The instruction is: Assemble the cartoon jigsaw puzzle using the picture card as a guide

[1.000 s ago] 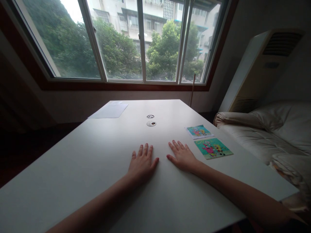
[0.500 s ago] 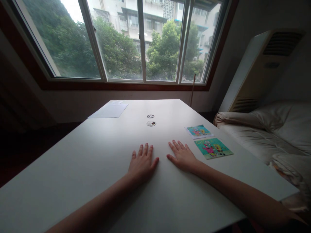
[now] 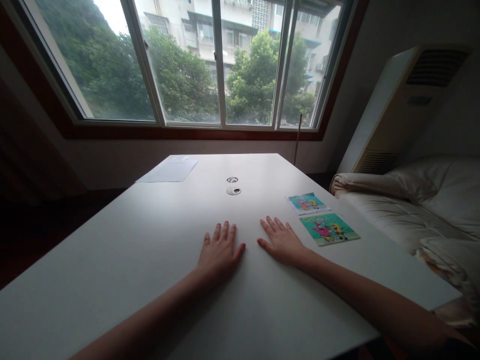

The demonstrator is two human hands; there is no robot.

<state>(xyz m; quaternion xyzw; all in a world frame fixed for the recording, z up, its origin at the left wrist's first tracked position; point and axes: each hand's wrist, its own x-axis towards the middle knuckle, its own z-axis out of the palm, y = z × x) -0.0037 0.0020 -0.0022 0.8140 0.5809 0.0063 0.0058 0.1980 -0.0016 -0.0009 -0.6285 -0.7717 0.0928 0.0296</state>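
Observation:
My left hand (image 3: 220, 252) lies flat on the white table (image 3: 123, 250), palm down with its fingers spread. To its right, my right hand (image 3: 280, 242) rests the same way, open and holding nothing. Nearest to the right hand is a green cartoon picture (image 3: 330, 229), flat on the table just beyond the wrist's right side. Behind that picture lies a smaller cartoon picture (image 3: 308, 202) with a white edge showing under it. The two hands do not touch each other or the pictures.
Two round marks or discs, a nearer one (image 3: 233, 191) and a farther one (image 3: 232, 179), sit mid-table. White paper (image 3: 168, 170) lies at the far left corner. A pale sofa (image 3: 405, 205) stands along the right, a tall air conditioner (image 3: 405, 105) behind it. A window (image 3: 221, 126) faces me.

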